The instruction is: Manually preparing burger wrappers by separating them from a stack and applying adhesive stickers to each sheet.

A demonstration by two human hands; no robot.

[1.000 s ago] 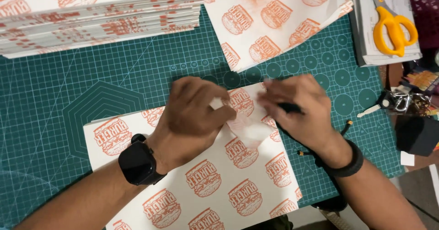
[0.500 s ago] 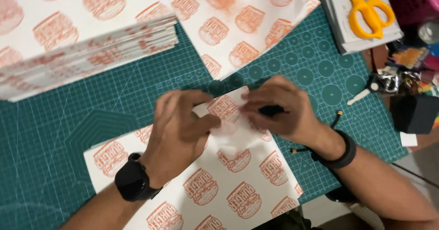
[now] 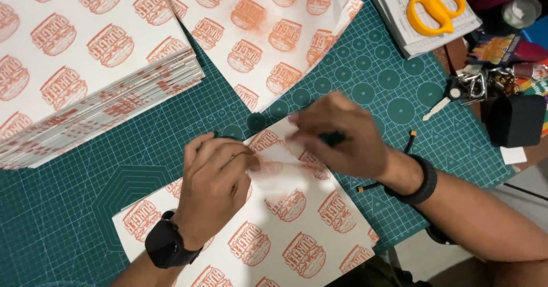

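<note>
Left hand: the left hand [image 3: 214, 193] lies palm down on the printed paper sheet [image 3: 274, 230]. Its fingers are bent, and the grip pinches the folded top edge of the sheet between thumb and fingers.
Right hand: the right hand [image 3: 342, 135] comes in from the right side of the sheet. Its fingers curl close around a small dark thing [image 3: 331, 139], and I cannot tell what that thing is. Its fingertips press on the top corner of the sheet.
Wrists: a black watch [image 3: 165, 246] sits on the left wrist. A black band [image 3: 423, 179] sits on the right wrist.
Sheet: it is white, thin and flat, with orange burger pictures on it. It lies on the green cutting mat [image 3: 85, 207], which covers the desk, and its top corner is folded over.
Stack: a thick stack of the same paper [image 3: 85, 75] lies above and left of the sheet, well apart from it.
Loose sheet: one more printed sheet [image 3: 268, 35] lies just above the sheet, near the right hand.
Scissors: yellow scissors [image 3: 432, 2] rest on a pile of white papers [image 3: 399, 27], far up and right of the sheet.
Keys: shiny metal keys [image 3: 468, 87] lie to the right of the sheet, past the right hand.
Way: both hands cover the folded part, so the fold is partly hidden.
</note>
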